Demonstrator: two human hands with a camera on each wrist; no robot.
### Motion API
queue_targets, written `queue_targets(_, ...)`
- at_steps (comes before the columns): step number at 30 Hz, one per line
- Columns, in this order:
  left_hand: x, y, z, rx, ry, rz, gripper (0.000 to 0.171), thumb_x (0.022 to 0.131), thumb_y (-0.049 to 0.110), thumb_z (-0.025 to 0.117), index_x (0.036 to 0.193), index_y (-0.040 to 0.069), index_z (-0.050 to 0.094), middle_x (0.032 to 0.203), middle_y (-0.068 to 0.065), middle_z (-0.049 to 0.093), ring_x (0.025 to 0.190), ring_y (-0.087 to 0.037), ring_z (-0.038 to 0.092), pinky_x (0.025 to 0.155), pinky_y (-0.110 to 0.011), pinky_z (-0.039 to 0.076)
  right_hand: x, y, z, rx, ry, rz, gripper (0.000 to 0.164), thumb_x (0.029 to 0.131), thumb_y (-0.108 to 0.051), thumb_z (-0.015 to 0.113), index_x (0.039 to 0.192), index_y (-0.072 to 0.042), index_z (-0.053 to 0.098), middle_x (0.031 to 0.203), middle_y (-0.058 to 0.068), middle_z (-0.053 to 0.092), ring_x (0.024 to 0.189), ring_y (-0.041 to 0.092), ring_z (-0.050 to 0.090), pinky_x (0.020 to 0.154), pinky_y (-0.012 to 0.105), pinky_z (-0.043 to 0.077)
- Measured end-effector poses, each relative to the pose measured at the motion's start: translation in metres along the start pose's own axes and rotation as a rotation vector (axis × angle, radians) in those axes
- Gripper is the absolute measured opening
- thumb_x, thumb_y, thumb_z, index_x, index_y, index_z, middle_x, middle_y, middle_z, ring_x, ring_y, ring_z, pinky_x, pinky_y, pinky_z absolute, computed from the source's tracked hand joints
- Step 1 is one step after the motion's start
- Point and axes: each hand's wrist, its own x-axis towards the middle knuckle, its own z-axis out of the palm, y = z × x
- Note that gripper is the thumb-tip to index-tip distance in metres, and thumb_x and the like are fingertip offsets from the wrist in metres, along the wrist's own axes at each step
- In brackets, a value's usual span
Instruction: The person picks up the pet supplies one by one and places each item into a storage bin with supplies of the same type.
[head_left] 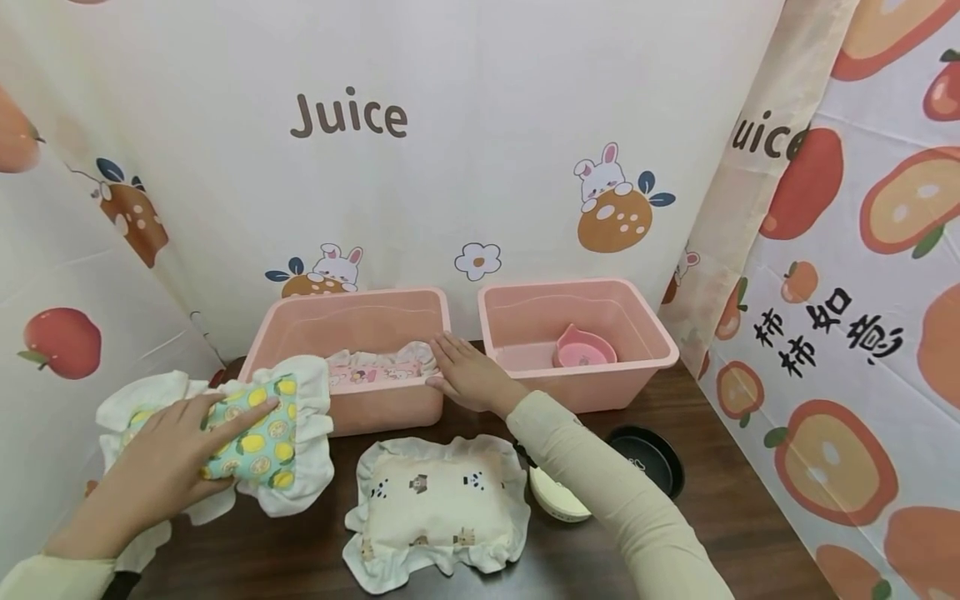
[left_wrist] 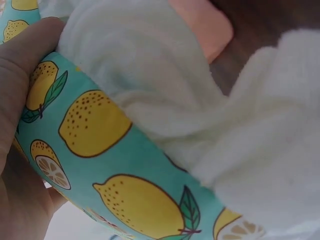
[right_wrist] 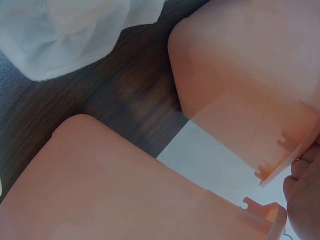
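Note:
A pillow with lemons on a teal ground and a white ruffle [head_left: 258, 433] is held up at the left by my left hand [head_left: 168, 446]. The left wrist view shows the thumb pressing the lemon pillow's [left_wrist: 95, 125] fabric. My right hand [head_left: 472, 372] rests on the right front corner of the left pink bin [head_left: 390, 408], its fingers extended over the rim. Inside that bin lies a pink patterned item with a white ruffle [head_left: 375, 371], partly hidden by the front wall. A cream pillow with small animal prints [head_left: 435, 500] lies on the table.
Right of the hand stands a second pink bin [head_left: 592, 387] holding a pink bowl [head_left: 585, 348]. A black round dish [head_left: 652, 458] and a cream bowl [head_left: 558, 500] sit partly behind my right forearm. Printed curtains [head_left: 480, 167] enclose the dark wooden table [head_left: 720, 467].

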Motion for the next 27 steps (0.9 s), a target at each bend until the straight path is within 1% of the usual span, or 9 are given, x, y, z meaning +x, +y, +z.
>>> queue_targets(3, 0.013, -0.003, -0.008, 0.011, 0.010, 0.007, 0.122, 0.042, 0.031, 0.096, 0.147, 0.038, 0.036, 0.114, -0.022, 0.054, 0.095, -0.040, 0.054, 0.074, -0.060, 0.046, 0.000, 0.000, 0.001, -0.003, 0.000, 0.001, 0.070, 0.103, -0.047, 0.028, 0.151, 0.002, 0.017, 0.159, 0.017, 0.014, 0.147, 0.030, 0.010, 0.118, 0.040, 0.015)
queue_targets(9, 0.044, -0.011, -0.028, 0.025, 0.067, 0.022, 0.118, 0.045, 0.028, 0.096, 0.147, 0.037, 0.037, 0.114, -0.024, 0.053, 0.096, -0.042, 0.052, 0.076, -0.060, 0.045, 0.000, 0.000, 0.001, -0.014, 0.015, 0.009, 0.069, 0.103, -0.047, 0.029, 0.151, 0.002, 0.018, 0.158, 0.019, 0.017, 0.147, 0.029, 0.011, 0.118, 0.039, 0.015)
queue_targets(13, 0.066, -0.014, -0.037, 0.025, 0.065, 0.018, 0.116, 0.050, 0.027, 0.095, 0.148, 0.038, 0.035, 0.119, -0.026, 0.051, 0.100, -0.043, 0.051, 0.080, -0.061, 0.043, -0.001, 0.000, -0.001, -0.008, 0.024, 0.005, 0.069, 0.103, -0.046, 0.030, 0.151, 0.003, 0.019, 0.157, 0.020, 0.018, 0.147, 0.030, 0.012, 0.118, 0.039, 0.016)
queue_targets(18, 0.096, -0.018, -0.040, 0.008, 0.046, 0.036, 0.112, 0.056, 0.026, 0.093, 0.149, 0.037, 0.032, 0.125, -0.027, 0.049, 0.106, -0.043, 0.049, 0.085, -0.062, 0.042, -0.002, -0.001, -0.003, 0.010, 0.003, 0.028, 0.070, 0.103, -0.047, 0.029, 0.151, 0.002, 0.017, 0.159, 0.018, 0.013, 0.147, 0.029, 0.009, 0.119, 0.037, 0.011)
queue_targets(21, 0.112, -0.019, -0.040, 0.005, 0.033, 0.038, 0.110, 0.059, 0.025, 0.092, 0.150, 0.038, 0.031, 0.126, -0.028, 0.048, 0.107, -0.044, 0.049, 0.086, -0.062, 0.041, -0.001, -0.001, -0.001, 0.007, 0.013, 0.029, 0.070, 0.103, -0.047, 0.028, 0.151, 0.003, 0.018, 0.158, 0.019, 0.014, 0.147, 0.029, 0.009, 0.119, 0.037, 0.011)
queue_targets(24, 0.125, -0.020, -0.037, 0.005, 0.028, 0.048, 0.108, 0.063, 0.025, 0.090, 0.150, 0.038, 0.029, 0.126, -0.030, 0.048, 0.106, -0.045, 0.049, 0.087, -0.062, 0.041, -0.001, -0.002, 0.000, 0.006, 0.031, 0.023, 0.070, 0.103, -0.046, 0.029, 0.150, 0.004, 0.019, 0.157, 0.021, 0.017, 0.147, 0.031, 0.010, 0.119, 0.038, 0.012)
queue_targets(27, 0.136, -0.021, -0.033, 0.002, 0.033, 0.063, 0.104, 0.065, 0.025, 0.089, 0.150, 0.038, 0.030, 0.122, -0.030, 0.048, 0.101, -0.043, 0.051, 0.084, -0.059, 0.042, -0.002, -0.004, -0.002, 0.003, 0.036, 0.019, 0.069, 0.103, -0.045, 0.030, 0.150, 0.004, 0.020, 0.157, 0.022, 0.017, 0.147, 0.032, 0.012, 0.119, 0.039, 0.013)
